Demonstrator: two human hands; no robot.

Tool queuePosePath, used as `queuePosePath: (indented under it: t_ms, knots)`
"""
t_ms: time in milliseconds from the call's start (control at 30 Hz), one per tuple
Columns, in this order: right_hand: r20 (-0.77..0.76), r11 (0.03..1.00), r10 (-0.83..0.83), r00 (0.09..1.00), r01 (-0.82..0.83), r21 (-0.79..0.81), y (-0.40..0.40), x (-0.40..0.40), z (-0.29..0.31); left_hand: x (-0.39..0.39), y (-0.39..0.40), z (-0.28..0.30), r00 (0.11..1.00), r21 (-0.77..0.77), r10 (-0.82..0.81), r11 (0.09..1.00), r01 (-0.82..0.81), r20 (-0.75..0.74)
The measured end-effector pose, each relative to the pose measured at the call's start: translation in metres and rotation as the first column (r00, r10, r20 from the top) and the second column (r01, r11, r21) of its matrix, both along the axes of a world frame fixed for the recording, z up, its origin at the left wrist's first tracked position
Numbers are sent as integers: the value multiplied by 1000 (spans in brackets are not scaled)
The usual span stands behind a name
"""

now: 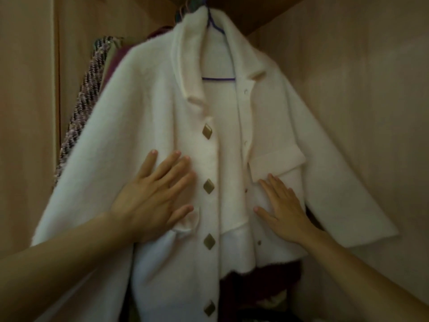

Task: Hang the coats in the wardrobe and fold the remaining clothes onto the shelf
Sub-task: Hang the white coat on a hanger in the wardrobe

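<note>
No readable text, label or number anywhere in view.

Coat (pixel 162 101) on hanger (pixel 217 26), front and centre in wardrobe (pixel 348 89); other garments (pixel 92 94) behind it to the left; left hand (pixel 153 198) flat on its left front panel, right hand (pixel 284 203) flat on right panel below pocket flap (pixel 277 162); buttons (pixel 209 185) between hands
</note>
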State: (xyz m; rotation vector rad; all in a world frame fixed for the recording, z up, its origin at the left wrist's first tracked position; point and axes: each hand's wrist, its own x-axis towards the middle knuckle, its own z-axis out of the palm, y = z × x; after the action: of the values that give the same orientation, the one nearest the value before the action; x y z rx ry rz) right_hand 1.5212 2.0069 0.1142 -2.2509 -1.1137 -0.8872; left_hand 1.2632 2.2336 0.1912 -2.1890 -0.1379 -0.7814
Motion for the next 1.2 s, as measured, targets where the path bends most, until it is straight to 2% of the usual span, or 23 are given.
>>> queuePosePath:
  t_ms: [233,467,633,767,1033,1200]
  knots:
    - [-83,998,36,996,-31,60,-19,-41,-7,-12,-26,0,996,-101,-66,992,73,65]
    - [-22,999,-40,999,41,12,-57,-118,14,-20,-40,5,949,-228,-282,923,309,143]
    - [38,988,-154,987,152,34,-70,-186,23,-25,-49,-1,850,-313,-499,791,526,169]
    - [-3,963,-265,964,265,44,-73,-235,13,-29,-49,-13,772,-397,-602,670,628,205]
    - [-46,839,-539,841,531,-120,-99,-336,-29,-37,-62,-75,651,-562,-748,485,670,131]
    - [-42,786,-617,786,612,-88,-125,-396,-29,-67,-84,-89,549,-574,-821,378,727,155]
